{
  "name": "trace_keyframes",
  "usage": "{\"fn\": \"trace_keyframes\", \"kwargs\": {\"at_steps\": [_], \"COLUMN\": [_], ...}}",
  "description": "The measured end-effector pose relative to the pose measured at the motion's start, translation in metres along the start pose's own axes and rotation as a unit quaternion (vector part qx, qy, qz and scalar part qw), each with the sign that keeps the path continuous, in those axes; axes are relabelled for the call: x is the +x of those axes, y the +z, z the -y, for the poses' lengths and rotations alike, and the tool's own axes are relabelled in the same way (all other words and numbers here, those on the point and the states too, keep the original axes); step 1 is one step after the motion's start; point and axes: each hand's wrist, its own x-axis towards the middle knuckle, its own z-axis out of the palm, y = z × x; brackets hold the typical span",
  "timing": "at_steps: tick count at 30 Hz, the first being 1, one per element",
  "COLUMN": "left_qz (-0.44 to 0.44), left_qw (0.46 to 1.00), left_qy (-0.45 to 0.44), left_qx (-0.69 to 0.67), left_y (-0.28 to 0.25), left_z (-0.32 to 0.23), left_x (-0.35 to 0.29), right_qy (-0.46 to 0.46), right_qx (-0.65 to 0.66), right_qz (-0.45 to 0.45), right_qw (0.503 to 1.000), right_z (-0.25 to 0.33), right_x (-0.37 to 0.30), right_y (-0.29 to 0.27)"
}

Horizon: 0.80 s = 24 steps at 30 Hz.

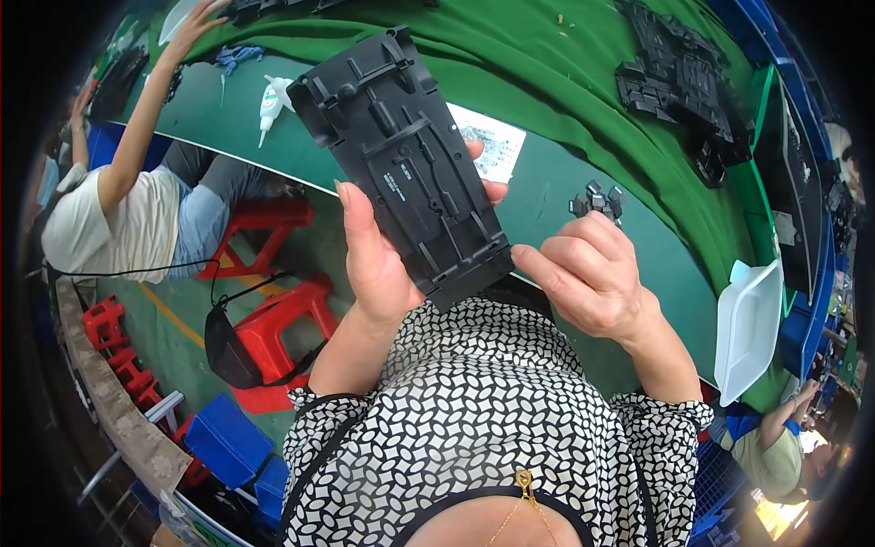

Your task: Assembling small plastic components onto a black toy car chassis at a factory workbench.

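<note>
the person's left hand (378, 260) holds a ribbed black panel (415, 205) tilted above the near edge of the counter (670, 283), thumb along one side and fingers wrapped behind, gripping it. the right hand (588, 278) has its fingers curled, one tip at the panel's lower right corner; whether they pinch something small, one cannot tell. beyond it lie small black pieces (597, 201). a printed sheet (497, 146) lies behind the panel, a white bottle (272, 108) toward the counter's left end.
</note>
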Motion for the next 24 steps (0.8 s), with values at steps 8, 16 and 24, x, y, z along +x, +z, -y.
{"fn": "trace_keyframes", "kwargs": {"at_steps": [8,16,24], "left_qz": [0.029,0.042,0.040], "left_qw": [0.997,0.991,0.982], "left_qy": [-0.002,0.003,0.016], "left_qx": [0.065,0.123,0.184], "left_y": [-0.0001,0.0020,0.0047], "left_z": [-0.0007,-0.0011,-0.0011], "left_x": [0.0001,-0.0012,-0.0045], "right_qy": [-0.033,-0.047,-0.061], "right_qx": [-0.041,-0.059,-0.075], "right_qz": [0.046,0.046,0.050], "right_qw": [0.998,0.996,0.994], "right_z": [0.0038,0.0062,0.0084], "right_x": [0.0015,0.0014,0.0026], "right_y": [-0.0069,-0.0057,-0.0057]}}
